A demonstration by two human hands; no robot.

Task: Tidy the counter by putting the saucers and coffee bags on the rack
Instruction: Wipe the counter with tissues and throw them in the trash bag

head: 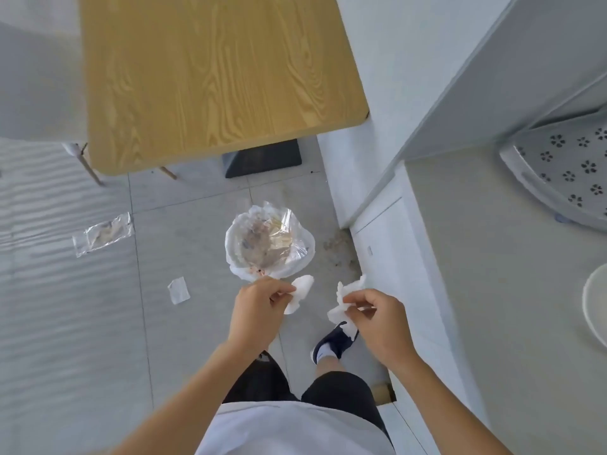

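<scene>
Left hand [259, 305]: fingers pinched on a crumpled white tissue [300, 292]. Right hand [377, 320]: fingers pinched on a second white tissue [345, 305]. Both held above a plastic-lined waste bin [267, 244] on the tiled floor [184, 257]. Saucer [596, 302]: white rim on the counter [492, 257], far right. Perforated rack [565, 178]: on counter, beyond the saucer. Wooden table [213, 77]: ahead. Clear wrapper [103, 234] and paper scrap [179, 289]: on floor.

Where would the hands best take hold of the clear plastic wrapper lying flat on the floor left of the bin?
Pinch the clear wrapper at its near left corner, coming from above. It lies flat, so only an edge can be lifted. Both hands already hold tissue.
</scene>
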